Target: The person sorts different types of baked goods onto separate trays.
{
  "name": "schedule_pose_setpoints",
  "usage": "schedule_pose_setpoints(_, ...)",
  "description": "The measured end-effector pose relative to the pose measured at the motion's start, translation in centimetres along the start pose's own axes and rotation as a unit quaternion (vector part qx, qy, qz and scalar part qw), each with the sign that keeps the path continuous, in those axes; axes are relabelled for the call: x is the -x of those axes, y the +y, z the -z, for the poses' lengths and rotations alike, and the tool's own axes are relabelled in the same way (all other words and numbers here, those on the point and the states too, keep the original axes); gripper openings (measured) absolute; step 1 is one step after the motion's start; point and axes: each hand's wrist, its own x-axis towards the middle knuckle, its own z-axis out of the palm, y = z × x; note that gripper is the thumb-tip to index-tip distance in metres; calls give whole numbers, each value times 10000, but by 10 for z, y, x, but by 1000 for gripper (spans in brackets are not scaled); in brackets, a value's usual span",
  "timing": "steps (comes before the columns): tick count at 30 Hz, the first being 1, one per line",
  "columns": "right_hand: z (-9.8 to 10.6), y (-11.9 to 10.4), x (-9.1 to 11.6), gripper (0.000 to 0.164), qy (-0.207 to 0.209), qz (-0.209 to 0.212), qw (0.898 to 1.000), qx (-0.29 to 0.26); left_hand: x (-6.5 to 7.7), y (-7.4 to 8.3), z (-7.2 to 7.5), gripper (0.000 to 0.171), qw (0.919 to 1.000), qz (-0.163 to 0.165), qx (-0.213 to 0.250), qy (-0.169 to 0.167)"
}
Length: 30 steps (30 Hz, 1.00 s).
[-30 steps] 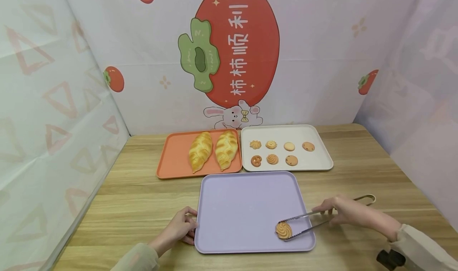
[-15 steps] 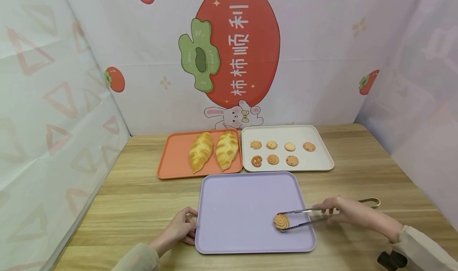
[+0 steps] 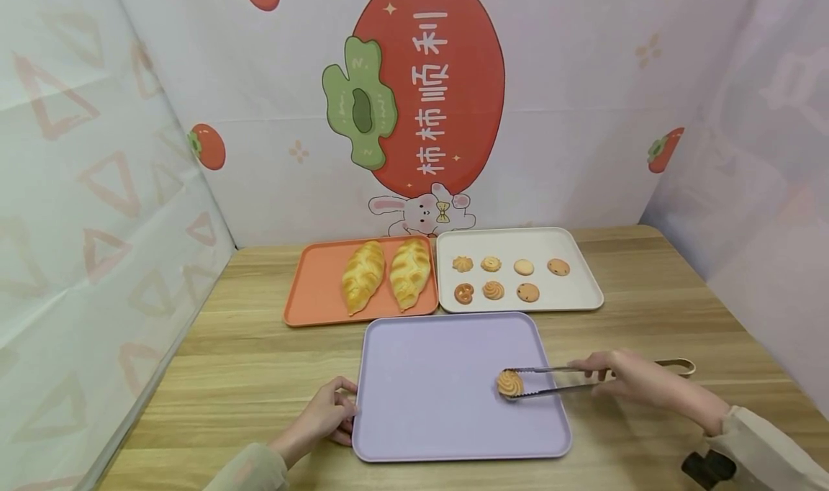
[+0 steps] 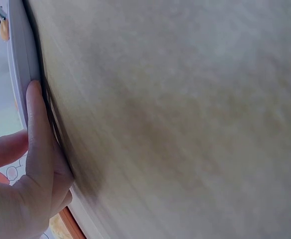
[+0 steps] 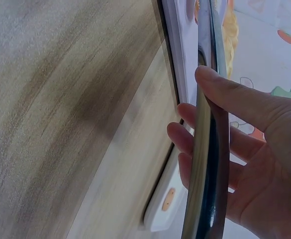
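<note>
A purple tray (image 3: 447, 390) lies at the front of the wooden table. My left hand (image 3: 324, 412) touches its left edge, and in the left wrist view the fingers (image 4: 38, 134) lie against the tray's side. My right hand (image 3: 628, 381) holds metal tongs (image 3: 563, 388) between thumb and fingers. The tongs' serrated tips pinch a round swirl cookie (image 3: 510, 384) at the right part of the purple tray; I cannot tell whether it touches the tray. In the right wrist view, the thumb (image 5: 235, 94) presses one arm of the tongs (image 5: 210, 149).
Behind the purple tray stand an orange tray (image 3: 311, 289) with two bread loaves (image 3: 386, 275) and a white tray (image 3: 576, 300) with several cookies (image 3: 494, 290). Printed cloth walls (image 3: 570, 152) enclose the table (image 3: 259, 354) at the back and sides.
The tongs and the swirl cookie have moved away from the tray's front edge, toward its middle and slightly left. My left hand and the trays have stayed in place.
</note>
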Motion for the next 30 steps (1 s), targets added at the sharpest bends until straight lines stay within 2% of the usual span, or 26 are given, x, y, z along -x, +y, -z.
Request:
schedule_pose_setpoints(16, 5, 5, 1, 40, 198, -439, 9988, 73, 2, 2, 0, 31, 10000, -12, 9, -2)
schedule_pose_setpoints(24, 12, 9, 3, 39, 433, -459, 9978, 205, 1, 1, 0, 31, 10000, -40, 38, -28)
schedule_pose_setpoints(30, 21, 13, 6, 40, 521, -785, 9944, 474, 0, -2, 0, 31, 10000, -27, 72, -21)
